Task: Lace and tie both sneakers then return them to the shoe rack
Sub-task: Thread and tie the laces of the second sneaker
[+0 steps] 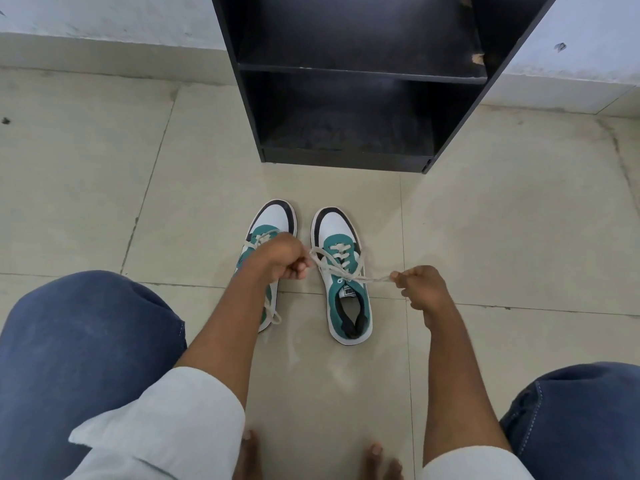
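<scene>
Two white, teal and black sneakers stand side by side on the tiled floor, toes pointing at the rack. The right sneaker (341, 230) has its cream lace (334, 263) crossed over the tongue and stretched out to both sides. My left hand (280, 258) grips one lace end at the shoe's left, covering the middle of the left sneaker (273, 216). My right hand (419, 287) pinches the other end, pulled out to the shoe's right. A loose lace end (275, 318) of the left sneaker trails beside its heel.
A black shoe rack (346, 157) with open, bare shelves stands straight ahead against a white wall (104, 19). My knees in blue jeans (79, 341) frame both sides, and my bare toes (377, 459) show at the bottom edge.
</scene>
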